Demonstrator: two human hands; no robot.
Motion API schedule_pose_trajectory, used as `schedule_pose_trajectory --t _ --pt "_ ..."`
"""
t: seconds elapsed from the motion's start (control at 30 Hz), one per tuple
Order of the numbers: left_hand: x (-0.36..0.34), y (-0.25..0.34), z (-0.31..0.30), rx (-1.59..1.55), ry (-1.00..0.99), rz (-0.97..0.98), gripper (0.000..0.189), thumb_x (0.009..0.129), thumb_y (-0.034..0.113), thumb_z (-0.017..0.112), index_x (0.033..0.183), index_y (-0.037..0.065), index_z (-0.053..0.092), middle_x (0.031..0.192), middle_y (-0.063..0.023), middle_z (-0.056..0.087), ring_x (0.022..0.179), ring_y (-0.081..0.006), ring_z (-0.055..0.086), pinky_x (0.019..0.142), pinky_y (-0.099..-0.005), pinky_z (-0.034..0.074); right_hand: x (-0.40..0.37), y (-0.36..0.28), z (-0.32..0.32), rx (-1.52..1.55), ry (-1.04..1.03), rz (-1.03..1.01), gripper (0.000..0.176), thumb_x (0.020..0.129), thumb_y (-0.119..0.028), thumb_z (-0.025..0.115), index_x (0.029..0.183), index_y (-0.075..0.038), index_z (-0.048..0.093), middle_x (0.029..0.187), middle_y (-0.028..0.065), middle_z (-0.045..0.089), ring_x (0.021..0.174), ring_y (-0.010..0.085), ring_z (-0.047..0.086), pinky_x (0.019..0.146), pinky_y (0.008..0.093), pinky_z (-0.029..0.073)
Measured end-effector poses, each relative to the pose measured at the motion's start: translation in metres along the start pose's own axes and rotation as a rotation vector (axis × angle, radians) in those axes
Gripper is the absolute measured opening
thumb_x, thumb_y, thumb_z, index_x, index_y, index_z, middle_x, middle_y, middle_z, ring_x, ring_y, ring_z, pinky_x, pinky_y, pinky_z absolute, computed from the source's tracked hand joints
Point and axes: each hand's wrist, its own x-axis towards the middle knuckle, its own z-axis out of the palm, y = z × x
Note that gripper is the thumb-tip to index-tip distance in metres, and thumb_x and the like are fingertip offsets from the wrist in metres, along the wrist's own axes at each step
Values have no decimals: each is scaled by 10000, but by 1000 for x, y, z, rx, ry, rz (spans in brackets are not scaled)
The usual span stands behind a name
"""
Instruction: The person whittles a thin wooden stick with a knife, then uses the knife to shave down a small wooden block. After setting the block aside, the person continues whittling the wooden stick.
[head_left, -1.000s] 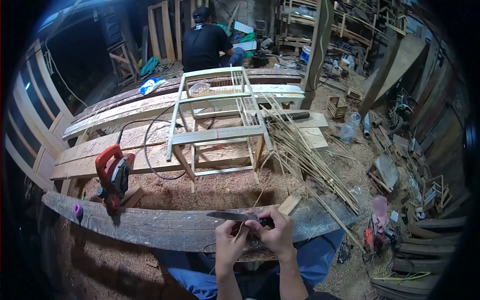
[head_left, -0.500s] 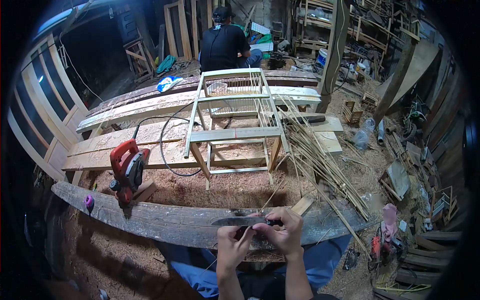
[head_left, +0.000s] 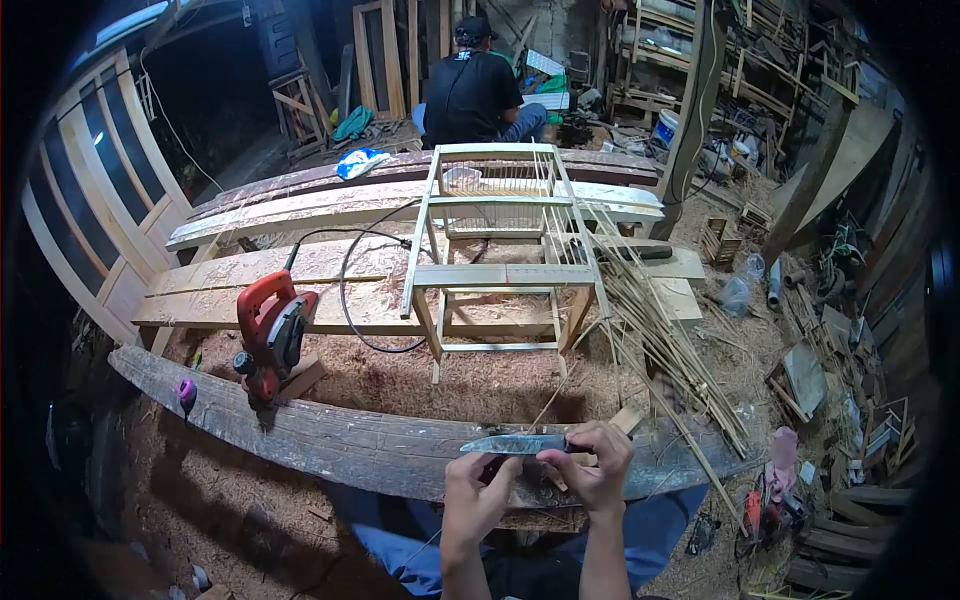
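Observation:
A knife (head_left: 513,444) lies level over the weathered plank (head_left: 350,445), its blade pointing left. My right hand (head_left: 597,466) is closed round its handle. Just below the blade, my left hand (head_left: 480,492) has its fingers pinched together; whatever sits between them is too small to make out. Past the plank stands a wooden frame (head_left: 505,274) with thin upright sticks in its upper part. A bundle of thin bamboo strips (head_left: 665,335) leans beside it on the right.
A red power planer (head_left: 270,335) with a black cable stands on the plank's left part, near a small purple item (head_left: 186,391). Long boards (head_left: 250,285) lie beyond. A person (head_left: 472,95) sits at the back. A post (head_left: 697,110) rises at right.
The view has shifted, so the scene appears slightly further right and lower. The knife blade now shows its broad side more brightly, and my hands are slightly further apart.

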Motion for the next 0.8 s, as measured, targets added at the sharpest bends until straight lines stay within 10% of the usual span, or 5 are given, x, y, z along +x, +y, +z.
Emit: schedule_pose_trajectory --t 0.3,0.37,0.8 --pt "-5 18 -7 -34 50 -70 116 917 26 642 981 -37 715 812 0 689 727 -52 588 650 -216 460 -9 2 9 -27 167 39 399 693 -374 872 752 -107 581 688 38 650 584 220 606 544 333 438" --pt "-11 29 -23 -77 177 -88 159 947 48 632 1055 -23 725 792 28 670 666 -9 535 563 -182 403 -5 29 -14 -106 345 305 358 818 -331 814 747 -72 577 678 29 616 581 161 552 533 297 402" --pt "2 11 2 -210 83 -87 215 963 53 629 1158 -29 668 862 -34 690 773 -73 624 694 -222 502 4 -25 -9 136 -65 449 442 757 -446 833 800 -65 614 653 66 637 602 219 655 554 335 485"
